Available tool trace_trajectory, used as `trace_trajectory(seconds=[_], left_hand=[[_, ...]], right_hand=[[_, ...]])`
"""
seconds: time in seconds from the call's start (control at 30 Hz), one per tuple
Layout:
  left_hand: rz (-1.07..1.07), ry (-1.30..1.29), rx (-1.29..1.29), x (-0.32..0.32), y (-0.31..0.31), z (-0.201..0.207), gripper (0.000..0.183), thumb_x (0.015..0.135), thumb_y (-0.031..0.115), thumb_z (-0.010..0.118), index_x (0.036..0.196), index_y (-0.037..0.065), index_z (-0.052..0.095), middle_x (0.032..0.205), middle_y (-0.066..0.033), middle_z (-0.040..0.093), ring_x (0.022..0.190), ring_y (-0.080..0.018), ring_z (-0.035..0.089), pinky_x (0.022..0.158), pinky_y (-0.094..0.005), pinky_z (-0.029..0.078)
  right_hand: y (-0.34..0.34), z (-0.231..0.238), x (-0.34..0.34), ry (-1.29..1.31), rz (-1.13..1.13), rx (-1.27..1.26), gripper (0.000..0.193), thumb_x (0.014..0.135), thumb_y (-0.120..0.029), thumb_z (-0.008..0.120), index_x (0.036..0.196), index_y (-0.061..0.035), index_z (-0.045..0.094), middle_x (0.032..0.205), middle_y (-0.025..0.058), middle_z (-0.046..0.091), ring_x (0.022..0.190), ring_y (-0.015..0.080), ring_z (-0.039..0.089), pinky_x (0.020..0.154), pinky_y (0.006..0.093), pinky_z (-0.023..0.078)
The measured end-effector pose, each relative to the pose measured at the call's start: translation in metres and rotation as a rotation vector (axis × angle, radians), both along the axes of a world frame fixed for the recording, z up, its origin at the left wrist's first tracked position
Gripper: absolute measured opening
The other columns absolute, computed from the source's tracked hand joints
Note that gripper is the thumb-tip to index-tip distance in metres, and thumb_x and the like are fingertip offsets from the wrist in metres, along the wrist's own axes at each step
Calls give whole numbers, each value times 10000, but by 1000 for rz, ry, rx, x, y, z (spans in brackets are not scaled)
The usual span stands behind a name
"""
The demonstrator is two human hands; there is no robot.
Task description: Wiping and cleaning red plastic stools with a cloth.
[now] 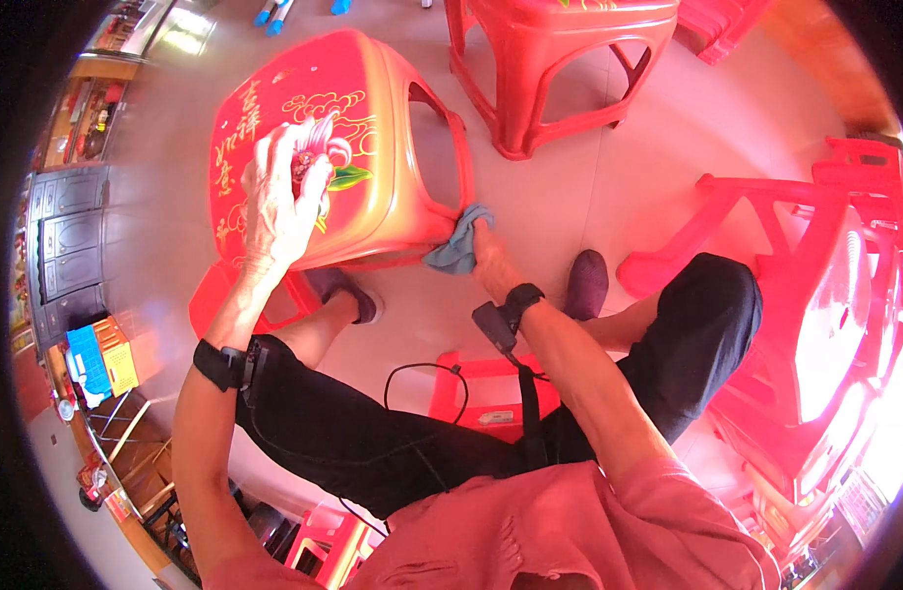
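Observation:
A red plastic stool (392, 206) is tipped, its seat, printed with a flower and gold patterns, turned toward the left. My left hand (279, 197) lies on that seat beside the flower, thumb and fingers apart, holding nothing. In my right hand (491, 261) is a bunched blue-grey cloth (458, 241), pressed against the lower part of the stool near a leg. Part of the right fingers is hidden behind the cloth. Each wrist wears a black band.
Another red stool (530, 88) stands ahead. Stacked red stools (825, 295) crowd the right side. A low red stool (481, 393) is beneath me, near a black cable (422, 366). Dark cabinets (70, 231) and a blue and yellow box (102, 359) are at left.

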State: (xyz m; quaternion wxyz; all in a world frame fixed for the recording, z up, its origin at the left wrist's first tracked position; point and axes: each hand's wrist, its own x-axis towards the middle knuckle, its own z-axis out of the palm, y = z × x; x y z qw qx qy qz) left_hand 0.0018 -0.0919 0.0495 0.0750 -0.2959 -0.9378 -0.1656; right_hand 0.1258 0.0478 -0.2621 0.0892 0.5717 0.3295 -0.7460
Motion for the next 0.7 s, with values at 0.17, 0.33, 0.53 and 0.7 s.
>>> trace_trajectory(seconds=[0.17, 0.33, 0.53, 0.7], left_hand=[[-17, 43, 51, 4, 6, 1, 440, 885, 292, 623, 1274, 135, 494, 1246, -145, 497, 1154, -363, 481, 978, -500, 369], [-65, 132, 113, 3, 9, -4, 418, 880, 297, 626, 1239, 114, 515, 1192, -144, 528, 1102, -329, 526, 960, -502, 368], [-98, 197, 146, -6, 9, -15, 409, 871, 323, 635, 1206, 111, 536, 1092, -136, 546, 1026, -325, 551, 910, -496, 386], [-50, 246, 128, -12, 6, -22, 433, 865, 366, 627, 1200, 107, 535, 1085, -149, 542, 1025, -342, 548, 876, -513, 394]], right_hand=[[7, 119, 5, 175, -3, 122, 401, 857, -368, 535, 878, 11, 662, 837, 73, 636, 748, 166, 574, 679, 368, 467], [10, 181, 8, 366, 107, 281, 401, 862, -361, 524, 876, 17, 655, 801, 62, 628, 702, 159, 561, 642, 360, 461], [13, 248, -12, 728, 142, 708, 387, 891, -316, 541, 1009, 46, 606, 870, 94, 630, 781, 147, 557, 690, 317, 472], [7, 271, -19, 704, 346, 1008, 469, 883, -325, 562, 1175, 26, 460, 992, 297, 611, 982, 393, 616, 842, 421, 481]])
